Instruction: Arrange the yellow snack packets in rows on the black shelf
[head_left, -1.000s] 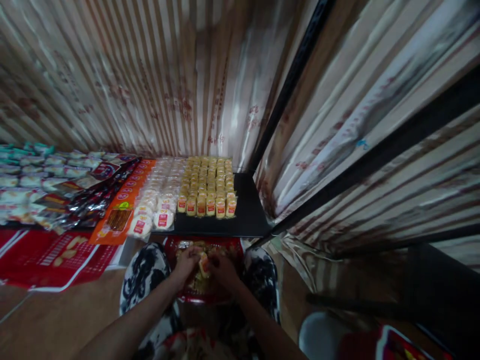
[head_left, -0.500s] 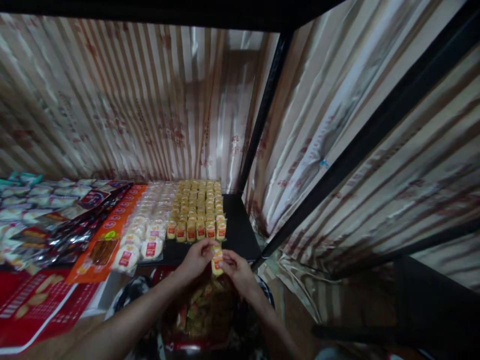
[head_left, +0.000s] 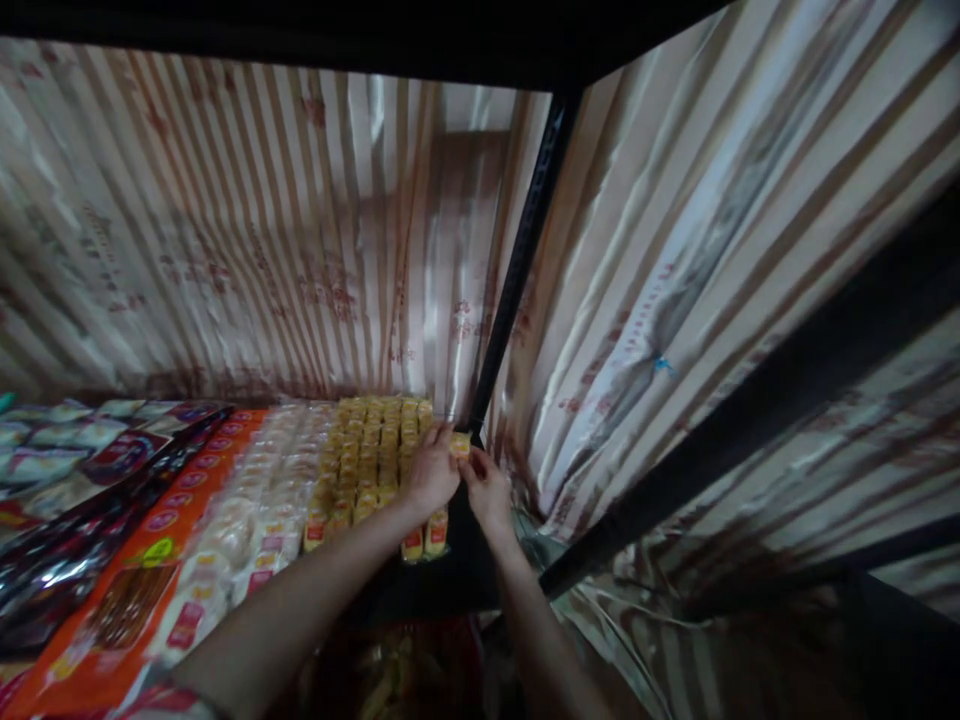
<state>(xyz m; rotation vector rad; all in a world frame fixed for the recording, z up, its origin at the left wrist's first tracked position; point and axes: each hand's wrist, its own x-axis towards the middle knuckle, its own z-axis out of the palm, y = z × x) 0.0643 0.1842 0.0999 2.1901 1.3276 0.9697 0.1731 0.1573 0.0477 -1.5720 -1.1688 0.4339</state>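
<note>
Between the fingertips of both hands is a small yellow snack packet (head_left: 460, 445), close to the shelf's back right corner post. My left hand (head_left: 433, 470) is closed on the packet's left side, and my right hand (head_left: 485, 485) pinches it from the right. Left of the hands, matching yellow packets (head_left: 369, 450) stand in tight rows on the black shelf (head_left: 420, 595). My left forearm and hand hide part of these rows. Two packets with red labels (head_left: 436, 535) show below my left wrist.
White round packaged snacks (head_left: 274, 480) lie in rows left of the yellow ones. Further left are an orange bag (head_left: 180, 530) and dark shiny bags (head_left: 82, 560). A black post (head_left: 517, 270) and a slanting black bar (head_left: 712, 440) frame the right side. Striped sheeting hangs behind.
Both hands have moved forward, from the shelf's front edge to its back right corner, carrying the yellow packet. The view has shifted nearer to the shelf.
</note>
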